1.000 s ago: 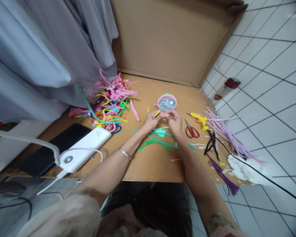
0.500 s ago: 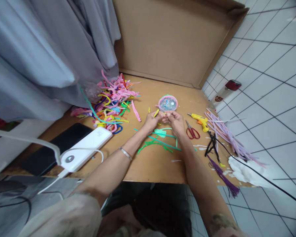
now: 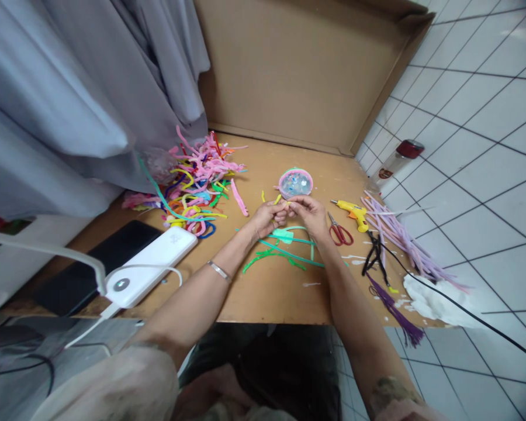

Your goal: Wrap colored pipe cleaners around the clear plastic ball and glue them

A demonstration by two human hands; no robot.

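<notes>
My left hand is closed on a yellow pipe cleaner, whose end sticks up past the fingers. Against it, my right hand pinches the same yellow piece between thumb and fingertips; most of it is hidden. Just beyond both hands sits a small round dish with a pink and green rim, with clear and blue bits inside. Another short yellow piece lies left of the fingers. Below the wrists are teal pipe cleaners, a pale green patch and twisted green pieces.
A heap of coloured pipe cleaners lies left, beside a white power bank and a black phone-like slab. Rightward are red-handled scissors, a yellow glue gun, lilac stems, a purple tassel and a bottle.
The hands stay together at the yellow piece. My left hand's fingers have curled in more, and my right fingertips have shifted slightly. The whole view has moved a little.
</notes>
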